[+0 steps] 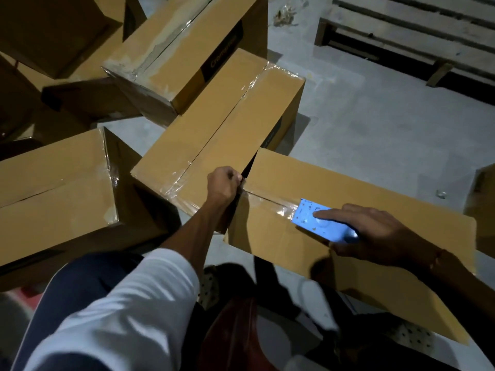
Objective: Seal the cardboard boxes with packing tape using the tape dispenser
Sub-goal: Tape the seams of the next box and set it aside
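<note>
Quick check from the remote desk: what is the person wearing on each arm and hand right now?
The left arm has a white long sleeve pushed up toward the elbow, leaving the forearm and left hand bare. The right hand is bare too, no glove, with what looks like a thin thread or band at the wrist; the dim light makes it hard to confirm. No right sleeve is visible.

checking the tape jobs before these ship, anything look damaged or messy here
Yes. The upper box has whitish, torn-looking tape residue along its top seam. The middle box has wrinkled tape at both ends. The box being sealed, under the blue tape dispenser, looks undamaged.
</note>
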`<state>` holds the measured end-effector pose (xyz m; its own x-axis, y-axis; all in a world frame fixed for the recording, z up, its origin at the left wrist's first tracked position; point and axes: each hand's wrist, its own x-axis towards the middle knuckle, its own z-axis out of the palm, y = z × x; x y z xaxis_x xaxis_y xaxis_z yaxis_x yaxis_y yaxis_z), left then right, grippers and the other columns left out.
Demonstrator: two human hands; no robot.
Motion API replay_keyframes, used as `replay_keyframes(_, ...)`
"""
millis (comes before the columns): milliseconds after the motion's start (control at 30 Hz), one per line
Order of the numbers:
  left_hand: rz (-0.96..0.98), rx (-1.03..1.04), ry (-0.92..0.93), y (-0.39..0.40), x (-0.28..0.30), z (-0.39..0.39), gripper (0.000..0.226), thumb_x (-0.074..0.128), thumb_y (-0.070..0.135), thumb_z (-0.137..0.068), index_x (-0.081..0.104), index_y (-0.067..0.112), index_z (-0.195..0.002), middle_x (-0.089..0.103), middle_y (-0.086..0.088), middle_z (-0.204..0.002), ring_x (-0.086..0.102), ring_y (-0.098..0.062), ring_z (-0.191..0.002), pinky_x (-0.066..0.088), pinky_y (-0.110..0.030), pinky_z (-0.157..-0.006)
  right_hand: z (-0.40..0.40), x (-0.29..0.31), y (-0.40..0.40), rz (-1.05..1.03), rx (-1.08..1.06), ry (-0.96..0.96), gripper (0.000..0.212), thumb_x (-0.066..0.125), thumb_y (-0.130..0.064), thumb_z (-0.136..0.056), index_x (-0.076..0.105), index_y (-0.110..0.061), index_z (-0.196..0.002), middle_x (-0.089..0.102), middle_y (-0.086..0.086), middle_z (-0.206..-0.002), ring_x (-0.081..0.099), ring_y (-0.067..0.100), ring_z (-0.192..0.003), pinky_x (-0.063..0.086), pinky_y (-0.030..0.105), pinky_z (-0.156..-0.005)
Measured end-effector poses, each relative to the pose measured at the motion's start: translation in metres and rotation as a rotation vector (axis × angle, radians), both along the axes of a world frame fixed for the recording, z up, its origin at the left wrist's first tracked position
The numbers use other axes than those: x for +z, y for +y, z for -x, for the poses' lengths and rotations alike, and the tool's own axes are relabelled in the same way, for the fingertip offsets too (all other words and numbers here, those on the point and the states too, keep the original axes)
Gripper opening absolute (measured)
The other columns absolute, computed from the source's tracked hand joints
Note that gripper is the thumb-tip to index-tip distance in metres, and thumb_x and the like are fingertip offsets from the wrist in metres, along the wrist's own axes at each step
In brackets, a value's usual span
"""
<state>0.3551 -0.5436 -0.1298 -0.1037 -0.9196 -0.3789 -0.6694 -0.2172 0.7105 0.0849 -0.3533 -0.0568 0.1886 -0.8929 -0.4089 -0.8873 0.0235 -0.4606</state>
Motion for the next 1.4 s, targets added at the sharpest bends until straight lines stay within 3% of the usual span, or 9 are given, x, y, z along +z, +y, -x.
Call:
replay_keyframes(333,0.11,0.051,-0.086,0.007,-0.038,-0.007,0.017,0.06,0.009,-0.097,0.075,0.005,-0.089,0.073,-0.01,-0.082,0.07,-0.023,-0.078,0.059,-0.036,-0.075,-0.008,-0.029,-0.035,-0.111,0.069,0.19,0.068,0.064,-0.051,-0.087,0.031,-0.049,-0.146,0.048,-0.009,-0.119,0.048,0.018,-0.114,0.025,0.029,-0.077)
replay_keyframes(633,0.201,-0.014,-0.144,0.011,-0.036,-0.005,0.018,0.058,0.01,-0.099,0.075,0.004,-0.098,0.073,-0.009,-0.09,0.065,-0.019,-0.082,0.045,-0.025,-0.07,-0.007,-0.031,-0.035,-0.094,0.061,0.181,0.067,0.063,-0.052,-0.088,0.031,-0.049,-0.146,0.048,-0.009,-0.118,0.049,0.018,-0.113,0.028,0.031,-0.078)
replay_keyframes(833,0.207,-0.022,-0.17,0.011,-0.039,-0.002,0.018,0.056,0.006,-0.099,0.074,0.003,-0.101,0.072,-0.013,-0.096,0.066,-0.023,-0.087,0.055,-0.035,-0.078,-0.008,-0.032,-0.035,-0.104,0.061,0.168,0.068,0.063,-0.052,-0.087,0.03,-0.049,-0.147,0.044,-0.01,-0.112,0.048,0.017,-0.11,0.029,0.031,-0.078)
replay_keyframes(933,0.214,-0.014,-0.154,0.012,-0.039,-0.001,0.018,0.055,0.007,-0.1,0.072,0.004,-0.099,0.07,-0.009,-0.091,0.065,-0.02,-0.083,0.049,-0.028,-0.07,-0.008,-0.034,-0.033,-0.095,0.069,0.168,0.07,0.064,-0.053,-0.087,0.03,-0.047,-0.148,0.043,-0.01,-0.11,0.048,0.018,-0.108,0.029,0.031,-0.077)
replay_keyframes(1033,0.223,-0.002,-0.145,0.015,-0.035,0.001,0.02,0.051,0.003,-0.1,0.067,0.007,-0.09,0.06,0.002,-0.078,0.056,-0.006,-0.069,0.041,-0.014,-0.056,-0.011,-0.036,-0.033,-0.089,0.057,0.166,0.07,0.065,-0.052,-0.086,0.032,-0.046,-0.148,0.049,-0.006,-0.118,0.05,0.019,-0.11,0.029,0.03,-0.078)
replay_keyframes(1100,0.236,0.01,-0.143,0.015,-0.035,0.002,0.021,0.049,-0.001,-0.099,0.065,0.006,-0.087,0.06,0.0,-0.076,0.052,-0.004,-0.065,0.039,-0.015,-0.052,-0.013,-0.038,-0.034,-0.072,0.05,0.168,0.07,0.065,-0.051,-0.085,0.034,-0.045,-0.147,0.049,-0.006,-0.118,0.05,0.019,-0.11,0.029,0.03,-0.079)
replay_keyframes(1200,0.259,-0.014,-0.184,0.013,-0.035,0.002,0.019,0.05,0.002,-0.1,0.067,0.005,-0.093,0.065,-0.005,-0.085,0.058,-0.015,-0.075,0.045,-0.024,-0.06,-0.017,-0.041,-0.037,-0.092,0.014,0.152,0.068,0.065,-0.051,-0.084,0.037,-0.046,-0.145,0.045,-0.01,-0.109,0.049,0.018,-0.11,0.028,0.029,-0.081)
replay_keyframes(1333,0.258,-0.053,-0.244,0.013,-0.036,0.001,0.019,0.049,-0.001,-0.099,0.068,0.003,-0.101,0.06,-0.002,-0.088,0.053,-0.01,-0.072,0.038,-0.014,-0.058,-0.017,-0.041,-0.041,-0.123,-0.002,0.143,0.066,0.065,-0.051,-0.082,0.039,-0.047,-0.143,0.04,-0.013,-0.104,0.048,0.017,-0.11,0.029,0.03,-0.082)
replay_keyframes(1400,0.284,-0.099,-0.26,0.014,-0.037,0.001,0.02,0.051,-0.002,-0.097,0.069,0.002,-0.103,0.063,-0.007,-0.094,0.057,-0.017,-0.08,0.044,-0.025,-0.065,-0.017,-0.041,-0.042,-0.124,-0.002,0.145,0.066,0.066,-0.051,-0.082,0.039,-0.047,-0.143,0.039,-0.014,-0.104,0.048,0.016,-0.11,0.029,0.03,-0.082)
